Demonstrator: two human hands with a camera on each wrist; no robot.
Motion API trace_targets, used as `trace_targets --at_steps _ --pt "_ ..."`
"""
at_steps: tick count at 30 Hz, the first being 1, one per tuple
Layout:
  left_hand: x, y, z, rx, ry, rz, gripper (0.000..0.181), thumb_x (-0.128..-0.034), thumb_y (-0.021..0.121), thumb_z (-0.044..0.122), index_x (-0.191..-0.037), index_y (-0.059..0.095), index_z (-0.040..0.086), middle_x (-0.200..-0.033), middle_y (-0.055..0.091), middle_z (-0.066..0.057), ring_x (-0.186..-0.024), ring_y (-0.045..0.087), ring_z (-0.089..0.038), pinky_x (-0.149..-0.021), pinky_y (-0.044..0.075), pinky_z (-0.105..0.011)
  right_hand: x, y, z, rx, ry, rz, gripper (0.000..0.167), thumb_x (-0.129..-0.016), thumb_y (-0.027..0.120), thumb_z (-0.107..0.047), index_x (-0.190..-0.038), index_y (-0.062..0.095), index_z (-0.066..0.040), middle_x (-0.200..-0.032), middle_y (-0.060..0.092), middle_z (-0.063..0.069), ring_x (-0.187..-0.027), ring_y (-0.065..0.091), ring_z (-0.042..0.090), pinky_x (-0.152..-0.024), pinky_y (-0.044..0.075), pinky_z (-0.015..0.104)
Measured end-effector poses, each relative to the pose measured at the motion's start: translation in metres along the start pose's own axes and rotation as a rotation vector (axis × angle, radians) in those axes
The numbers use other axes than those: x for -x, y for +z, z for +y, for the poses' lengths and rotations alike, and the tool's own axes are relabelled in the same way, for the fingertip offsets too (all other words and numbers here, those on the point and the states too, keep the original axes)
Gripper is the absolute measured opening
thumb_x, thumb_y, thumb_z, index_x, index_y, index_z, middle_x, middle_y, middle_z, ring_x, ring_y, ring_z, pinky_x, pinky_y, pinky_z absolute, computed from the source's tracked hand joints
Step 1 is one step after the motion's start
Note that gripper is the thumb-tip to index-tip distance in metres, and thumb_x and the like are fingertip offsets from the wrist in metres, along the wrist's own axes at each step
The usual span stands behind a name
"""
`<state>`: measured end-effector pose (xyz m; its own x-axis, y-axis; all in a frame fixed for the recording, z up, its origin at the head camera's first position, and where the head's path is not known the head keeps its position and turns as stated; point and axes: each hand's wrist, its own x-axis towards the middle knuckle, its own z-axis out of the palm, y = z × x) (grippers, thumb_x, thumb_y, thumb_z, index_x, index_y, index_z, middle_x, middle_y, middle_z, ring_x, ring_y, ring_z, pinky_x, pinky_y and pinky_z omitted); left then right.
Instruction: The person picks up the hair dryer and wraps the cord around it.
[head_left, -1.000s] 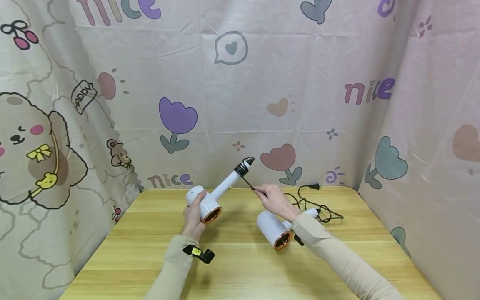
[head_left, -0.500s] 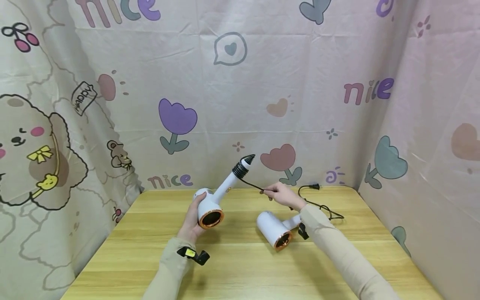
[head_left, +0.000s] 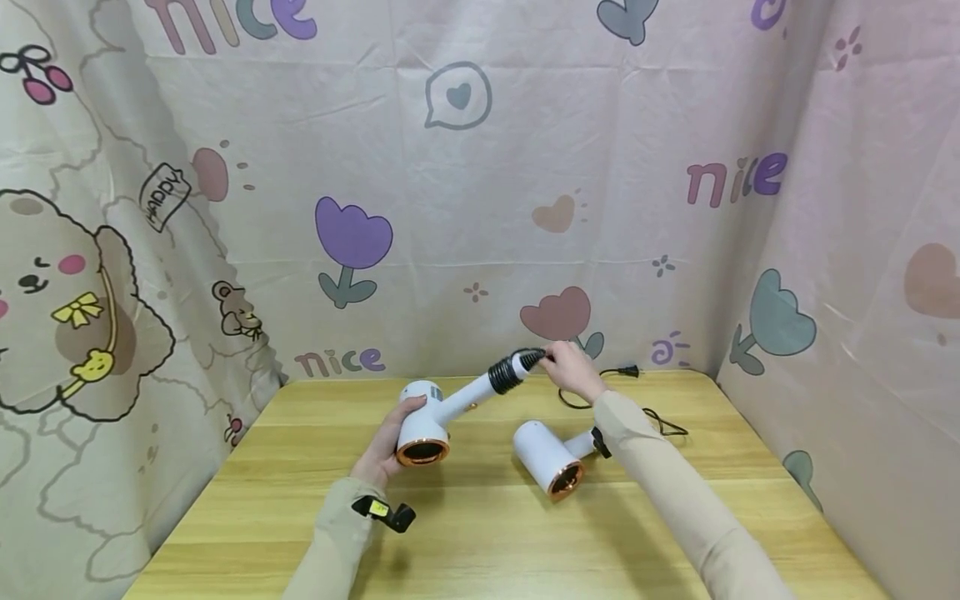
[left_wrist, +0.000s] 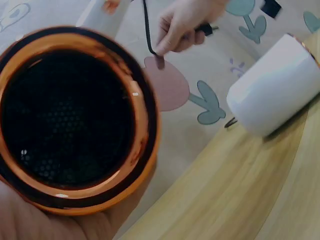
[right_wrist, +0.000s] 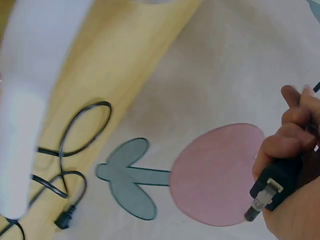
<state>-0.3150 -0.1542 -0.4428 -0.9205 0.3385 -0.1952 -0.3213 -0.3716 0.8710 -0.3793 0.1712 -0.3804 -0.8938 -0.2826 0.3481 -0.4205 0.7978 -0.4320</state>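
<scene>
My left hand (head_left: 386, 442) grips the barrel of a white hair dryer (head_left: 423, 423) above the table. Its copper-rimmed mouth faces me, and its handle slants up to the right. A black cord (head_left: 504, 375) is coiled around the handle near its end. At the handle's tip, my right hand (head_left: 572, 368) pinches the free stretch of cord. The right wrist view shows the black plug (right_wrist: 280, 187) tucked inside the curled fingers of that hand. In the left wrist view, the dryer's mouth (left_wrist: 65, 120) covers most of the left hand.
Below my right forearm, a second white hair dryer (head_left: 543, 457) lies on the wooden table (head_left: 465, 533). Its loose black cord (head_left: 665, 423) trails behind it, with the plug (head_left: 632, 371) near the back edge. A patterned curtain (head_left: 465, 183) surrounds the table's back and sides.
The held dryer's handle has tipped lower and to the right. My right hand first drew the cord out to the right, then rose to the handle's tip. The second dryer stays put.
</scene>
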Motion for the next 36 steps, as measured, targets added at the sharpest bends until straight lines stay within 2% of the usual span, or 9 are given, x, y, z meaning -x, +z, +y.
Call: trace_targets --at_steps 2,4,6,10,14,21,27,31,36 --pt "0.001 -0.001 0.001 -0.068 -0.002 0.018 0.065 -0.0957 0.050 0.043 -0.140 0.027 0.000 -0.101 0.062 -0.006 -0.083 0.068 -0.021 -0.076 0.060 -0.032 -0.003 -0.004 -0.005 0.035 -0.016 0.040 0.020 -0.097 0.058 -0.020 -0.103 0.077 -0.016 -0.096 0.075 0.005 -0.072 0.061 0.015 -0.060 0.044 0.031" --pt "0.002 -0.002 0.003 -0.152 0.027 0.060 0.065 -0.0942 0.054 0.041 -0.138 0.032 -0.002 -0.098 0.064 -0.006 -0.082 0.069 -0.021 -0.075 0.060 -0.034 -0.005 -0.006 -0.008 0.064 -0.043 0.064 0.020 -0.097 0.059 -0.024 -0.108 0.076 -0.020 -0.103 0.075 0.001 -0.076 0.064 0.013 -0.061 0.047 0.030" --pt "0.004 -0.002 0.005 -0.247 0.071 0.123 0.064 -0.0916 0.059 0.039 -0.136 0.036 -0.002 -0.096 0.066 -0.007 -0.080 0.069 -0.020 -0.073 0.061 -0.036 -0.006 -0.008 -0.011 0.086 -0.068 0.080 0.023 -0.097 0.060 -0.032 -0.107 0.077 -0.021 -0.102 0.075 0.000 -0.073 0.064 0.012 -0.058 0.048 0.030" --pt "0.008 0.000 0.013 -0.438 0.184 0.235 0.062 -0.0864 0.069 0.033 -0.132 0.042 0.001 -0.099 0.065 -0.010 -0.077 0.068 -0.020 -0.068 0.060 -0.036 -0.006 -0.012 -0.017 0.142 -0.109 0.124 0.021 -0.097 0.061 -0.033 -0.103 0.078 -0.022 -0.097 0.076 -0.002 -0.069 0.062 0.010 -0.056 0.047 0.028" --pt "0.008 0.001 0.018 -0.564 0.272 0.265 0.063 -0.0844 0.074 0.026 -0.134 0.042 0.003 -0.107 0.060 -0.014 -0.078 0.066 -0.019 -0.067 0.060 -0.036 -0.005 -0.014 -0.024 0.181 -0.167 0.177 0.018 -0.096 0.063 -0.030 -0.100 0.078 -0.021 -0.091 0.075 -0.004 -0.068 0.063 0.010 -0.055 0.049 0.029" --pt "0.005 0.002 0.019 -0.665 0.334 0.297 0.063 -0.0814 0.078 0.024 -0.133 0.046 0.005 -0.112 0.057 -0.018 -0.087 0.062 -0.021 -0.070 0.058 -0.034 -0.004 -0.013 -0.041 0.235 -0.239 0.252 0.015 -0.094 0.065 -0.029 -0.094 0.078 -0.020 -0.080 0.072 -0.005 -0.059 0.059 0.008 -0.049 0.047 0.028" --pt "0.001 0.004 0.019 -0.718 0.361 0.339 0.068 -0.0771 0.081 0.025 -0.131 0.046 0.004 -0.110 0.058 -0.020 -0.088 0.063 -0.025 -0.068 0.060 -0.036 0.002 -0.011 -0.049 0.226 -0.272 0.293 0.013 -0.094 0.066 -0.026 -0.090 0.078 -0.021 -0.076 0.071 -0.007 -0.055 0.055 0.006 -0.045 0.043 0.025" --pt "0.000 0.002 0.020 -0.773 0.348 0.431 0.071 -0.0771 0.080 0.031 -0.133 0.046 0.003 -0.110 0.058 -0.020 -0.088 0.062 -0.026 -0.066 0.058 -0.033 0.007 -0.010 -0.055 0.209 -0.305 0.315 0.013 -0.094 0.066 -0.024 -0.087 0.076 -0.021 -0.072 0.068 -0.007 -0.052 0.052 0.005 -0.044 0.040 0.024" --pt "0.001 -0.002 0.020 -0.835 0.327 0.574 0.083 -0.0772 0.078 0.041 -0.138 0.041 -0.001 -0.113 0.058 -0.021 -0.090 0.063 -0.028 -0.066 0.055 -0.029 0.015 -0.007 -0.061 0.215 -0.308 0.307 0.014 -0.093 0.066 -0.022 -0.081 0.073 -0.022 -0.064 0.063 -0.009 -0.048 0.046 0.003 -0.043 0.036 0.023"
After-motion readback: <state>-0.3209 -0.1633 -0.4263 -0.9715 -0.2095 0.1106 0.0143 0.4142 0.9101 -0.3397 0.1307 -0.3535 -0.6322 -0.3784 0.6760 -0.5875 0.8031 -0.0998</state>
